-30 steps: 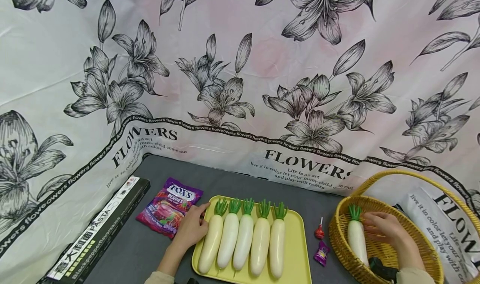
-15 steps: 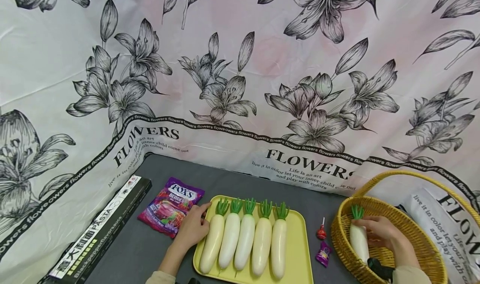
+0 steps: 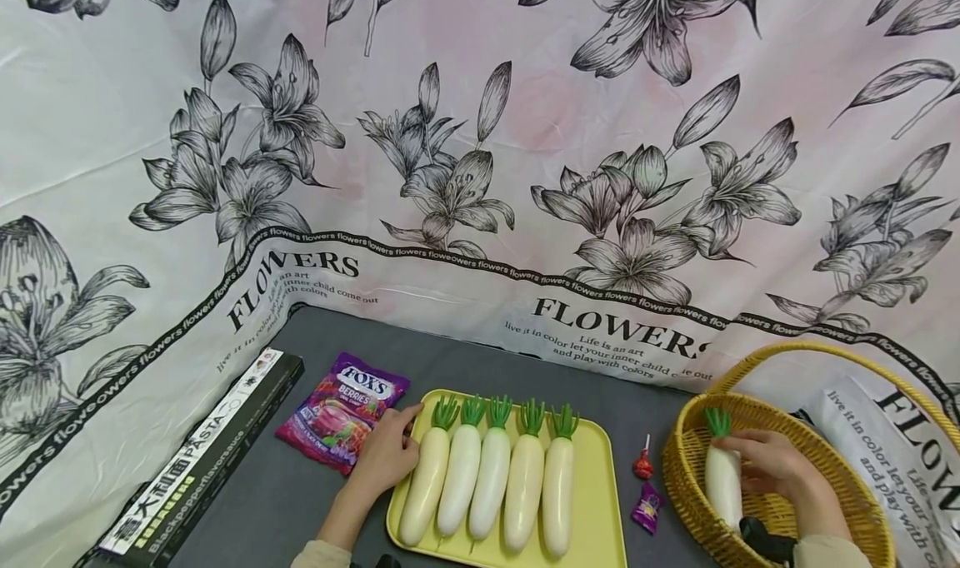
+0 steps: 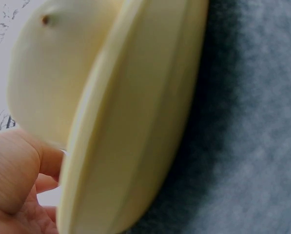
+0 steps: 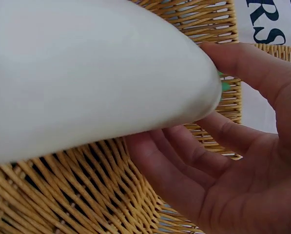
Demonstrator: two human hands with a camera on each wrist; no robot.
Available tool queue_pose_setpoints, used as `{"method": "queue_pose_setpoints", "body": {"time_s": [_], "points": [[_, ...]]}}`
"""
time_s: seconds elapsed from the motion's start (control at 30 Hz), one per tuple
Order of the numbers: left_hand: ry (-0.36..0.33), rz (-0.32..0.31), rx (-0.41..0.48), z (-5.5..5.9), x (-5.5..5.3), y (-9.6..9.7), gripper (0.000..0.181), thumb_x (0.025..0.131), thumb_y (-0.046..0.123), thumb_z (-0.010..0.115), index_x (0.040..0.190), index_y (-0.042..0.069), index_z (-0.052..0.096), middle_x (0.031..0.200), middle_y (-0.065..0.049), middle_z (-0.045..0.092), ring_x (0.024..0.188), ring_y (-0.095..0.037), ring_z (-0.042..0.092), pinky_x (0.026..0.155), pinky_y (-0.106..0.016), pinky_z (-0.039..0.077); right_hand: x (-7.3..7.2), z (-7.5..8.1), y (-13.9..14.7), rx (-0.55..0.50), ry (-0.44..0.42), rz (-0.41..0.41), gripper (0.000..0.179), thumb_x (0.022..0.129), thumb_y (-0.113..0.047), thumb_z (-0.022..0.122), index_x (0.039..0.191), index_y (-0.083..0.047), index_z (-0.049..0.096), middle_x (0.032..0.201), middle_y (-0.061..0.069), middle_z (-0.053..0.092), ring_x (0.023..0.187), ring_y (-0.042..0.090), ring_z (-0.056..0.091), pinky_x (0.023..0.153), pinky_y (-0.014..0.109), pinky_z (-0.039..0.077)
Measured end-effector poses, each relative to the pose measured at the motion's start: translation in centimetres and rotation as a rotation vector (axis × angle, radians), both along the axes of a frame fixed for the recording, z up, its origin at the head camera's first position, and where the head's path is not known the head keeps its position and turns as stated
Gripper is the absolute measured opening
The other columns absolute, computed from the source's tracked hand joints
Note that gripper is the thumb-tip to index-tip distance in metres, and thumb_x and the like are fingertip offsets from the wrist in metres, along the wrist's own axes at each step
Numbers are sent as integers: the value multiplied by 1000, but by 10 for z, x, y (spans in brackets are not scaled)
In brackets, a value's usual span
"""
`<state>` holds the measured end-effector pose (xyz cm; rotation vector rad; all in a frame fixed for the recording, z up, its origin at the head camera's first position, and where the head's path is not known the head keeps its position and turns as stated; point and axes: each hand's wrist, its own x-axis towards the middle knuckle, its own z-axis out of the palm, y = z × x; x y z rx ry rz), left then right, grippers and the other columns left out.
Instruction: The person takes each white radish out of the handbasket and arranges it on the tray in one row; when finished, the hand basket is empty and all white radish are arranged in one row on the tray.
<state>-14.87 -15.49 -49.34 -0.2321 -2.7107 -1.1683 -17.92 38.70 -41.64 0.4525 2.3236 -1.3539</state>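
Observation:
My right hand (image 3: 776, 464) is inside the wicker basket (image 3: 678, 468), gripping a white radish (image 3: 723, 489) near its green leafy top. In the right wrist view, thumb and fingers lie on both sides of the smooth radish (image 5: 101, 73). At the far left, my left hand (image 3: 386, 455) holds the upper left edge of a yellow tray (image 3: 592, 501). Several radishes (image 3: 491, 485) lie side by side on that tray, leaves pointing away from me. The left wrist view has the tray's side (image 4: 135, 117) large, with the left hand (image 4: 13, 180) partly hidden behind it.
A purple candy bag (image 3: 345, 410) lies left of the tray, beside a long black pasta box (image 3: 210, 460). Between tray and basket are a red lollipop (image 3: 642, 465) and a small purple wrapped candy (image 3: 647, 508). The basket's tall handle (image 3: 810, 345) arches over it.
My right hand has moved onto the radish in the basket and closed around it; the radish has shifted slightly right. My left hand stays at the tray's edge.

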Motion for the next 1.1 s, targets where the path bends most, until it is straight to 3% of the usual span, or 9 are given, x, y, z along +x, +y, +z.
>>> {"method": "queue_pose_setpoints", "body": {"time_s": [0.17, 0.27, 0.53, 0.83, 1.1], "points": [[-3, 0, 3, 1, 0, 0, 51, 78, -5, 57, 128, -2, 62, 88, -9, 51, 73, -18, 44, 64, -32, 37, 0, 8, 3, -4, 18, -6, 86, 97, -34, 58, 145, 22, 13, 123, 37, 48, 90, 25, 67, 79, 42, 55], [-1, 0, -1, 1, 0, 0, 51, 78, -4, 57, 128, -2, 62, 88, -9, 52, 75, -18, 45, 64, -33, 37, 1, 13, 4, -7, 30, -13, 90, 97, -36, 58, 145, 22, 10, 127, 40, 44, 90, 24, 67, 80, 42, 55], [-6, -5, 1, 0, 1, 0, 51, 78, -5, 57, 129, -1, 62, 88, -8, 51, 76, -19, 45, 65, -33, 37, 6, 27, 4, 20, 68, -24, 91, 96, -40, 58, 145, 22, 13, 108, 15, 61, 88, 18, 66, 79, 40, 55], [-12, -3, -3, 0, 0, 1, 51, 78, -4, 57, 129, -1, 62, 88, -7, 51, 74, -18, 44, 64, -33, 36, 8, 44, 0, 29, 94, -46, 94, 98, -41, 55, 148, 19, 3, 121, 30, 51, 85, 13, 65, 78, 37, 56], [-11, -6, 4, 1, 0, 1, 51, 78, -5, 57, 129, -1, 62, 87, -7, 51, 75, -18, 44, 65, -33, 36, 16, 58, -14, 63, 151, -23, 94, 98, -43, 54, 148, 20, 5, 109, 11, 59, 84, 7, 61, 77, 32, 55]]}}
